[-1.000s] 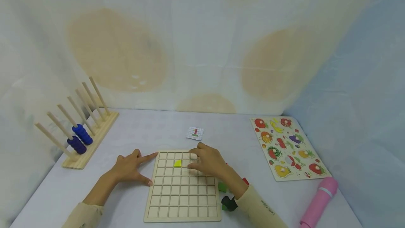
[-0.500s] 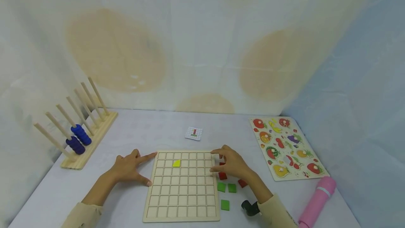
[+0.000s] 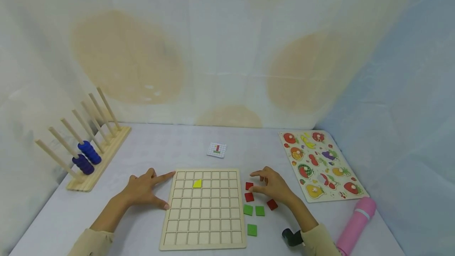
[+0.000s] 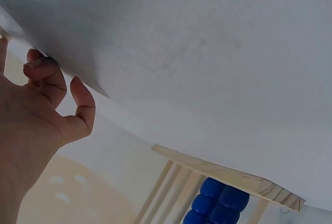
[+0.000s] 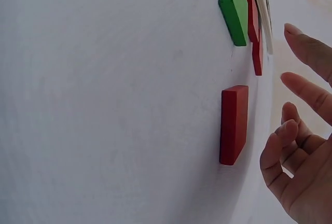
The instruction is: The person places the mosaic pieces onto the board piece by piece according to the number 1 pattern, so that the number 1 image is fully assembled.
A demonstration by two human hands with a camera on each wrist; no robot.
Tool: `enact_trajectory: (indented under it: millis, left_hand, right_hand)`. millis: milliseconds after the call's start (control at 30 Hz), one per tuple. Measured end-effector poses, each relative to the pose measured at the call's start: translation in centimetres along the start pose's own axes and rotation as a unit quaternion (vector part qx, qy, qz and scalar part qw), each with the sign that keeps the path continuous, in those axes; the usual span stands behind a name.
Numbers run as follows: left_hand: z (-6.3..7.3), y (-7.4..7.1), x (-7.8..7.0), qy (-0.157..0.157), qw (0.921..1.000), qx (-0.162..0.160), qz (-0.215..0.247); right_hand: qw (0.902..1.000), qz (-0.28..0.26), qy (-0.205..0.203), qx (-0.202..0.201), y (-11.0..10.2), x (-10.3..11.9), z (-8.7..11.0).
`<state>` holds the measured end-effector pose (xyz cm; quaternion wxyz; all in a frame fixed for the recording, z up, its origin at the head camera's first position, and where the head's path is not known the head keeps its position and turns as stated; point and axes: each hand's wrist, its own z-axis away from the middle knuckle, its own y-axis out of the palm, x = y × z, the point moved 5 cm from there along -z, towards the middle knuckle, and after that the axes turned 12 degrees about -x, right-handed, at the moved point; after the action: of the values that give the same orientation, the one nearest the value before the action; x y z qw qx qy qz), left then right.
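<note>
A wooden grid board lies flat, with a yellow tile in one cell near its far edge. My left hand touches the board's left edge with the index finger at the far corner and the thumb lower down. To the right of the board, my right hand hovers over the red tiles, thumb and index finger spread apart with nothing between them. Another red tile lies below that hand in the right wrist view. Several green tiles lie closer to me beside the board.
A small pattern card lies beyond the board. At left stands a peg rack with blue and purple beads. A fruit puzzle board and a pink cylinder are at right. A black object sits by the right sleeve.
My right hand has moved right, off the grid board to above the red tiles, uncovering red and green tiles. My left hand stays at the board's edge.
</note>
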<state>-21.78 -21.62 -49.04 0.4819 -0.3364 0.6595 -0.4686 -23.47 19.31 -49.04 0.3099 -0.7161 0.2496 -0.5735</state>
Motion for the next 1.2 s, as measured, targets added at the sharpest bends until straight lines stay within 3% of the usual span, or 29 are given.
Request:
enact_trajectory:
  millis: [300, 833, 1200]
  left_hand:
    - [-0.03, 0.19, 0.21, -0.004, 1.0, 0.001, -0.001]
    - [-0.01, 0.31, 0.32, -0.005, 1.0, 0.0, 0.001]
    - [-0.04, 0.27, 0.34, -0.006, 1.0, -0.003, 0.0]
  right_hand:
    - [0.9996, 0.009, -0.017, -0.018, 0.2, -0.14, -0.06]
    - [0.9996, 0.019, -0.013, -0.015, 0.91, -0.38, 0.18]
    - [0.9977, 0.057, -0.029, -0.025, 0.96, 0.46, 0.4]
